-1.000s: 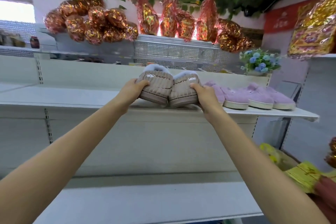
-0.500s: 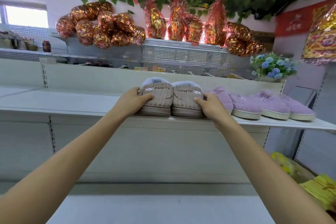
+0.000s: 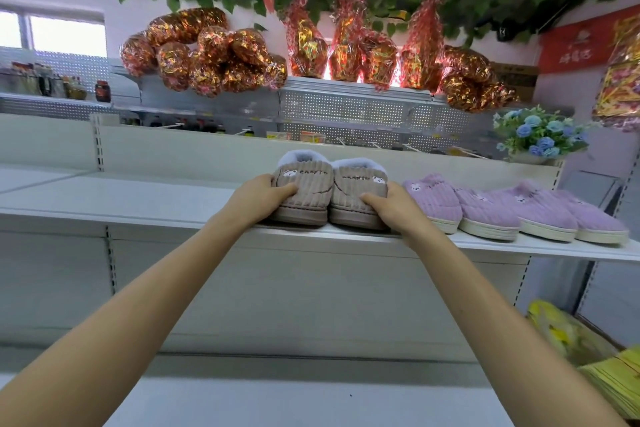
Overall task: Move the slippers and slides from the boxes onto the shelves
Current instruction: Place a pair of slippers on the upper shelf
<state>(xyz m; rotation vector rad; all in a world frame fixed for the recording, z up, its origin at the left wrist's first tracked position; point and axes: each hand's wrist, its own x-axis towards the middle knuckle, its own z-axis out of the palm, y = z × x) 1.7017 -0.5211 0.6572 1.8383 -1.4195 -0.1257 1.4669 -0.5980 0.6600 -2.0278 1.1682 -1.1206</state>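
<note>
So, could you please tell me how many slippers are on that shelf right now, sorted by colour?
Beige slippers: 2, one held in each hand
Purple slippers: 4, in a row to the right
Total: 6 slippers on the shelf

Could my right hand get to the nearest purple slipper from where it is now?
Probably yes. The right hand grips the right beige slipper, and the nearest purple slipper sits just beside it on the same shelf, nothing between them. It must let go first.
</note>
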